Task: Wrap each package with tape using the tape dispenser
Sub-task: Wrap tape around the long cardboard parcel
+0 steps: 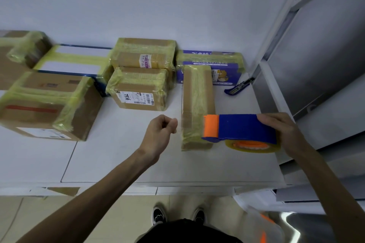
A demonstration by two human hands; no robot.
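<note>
Right hand [280,131] grips the tape dispenser [237,126] at a narrow box [197,92]; left hand [160,133] apparently pinches the tape end [178,125], next to be pressed down

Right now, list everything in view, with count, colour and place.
tape-wrapped brown cardboard boxes: at least five, brown under yellowish tape, spread from far left to centre right
flat white box with blue edges: one, white, taped, back left
purple printed cardboard box: one, purple, taped, back right
small dark blue hand tool: one, blue, right of the purple box
blue and orange plastic tape dispenser: one, at the long narrow box's near end
white table: one, white, under the boxes
black shoes: two, black, on the floor
left hand: one, fingers curled, left of the narrow box
right hand: one, grip on the dispenser
</note>
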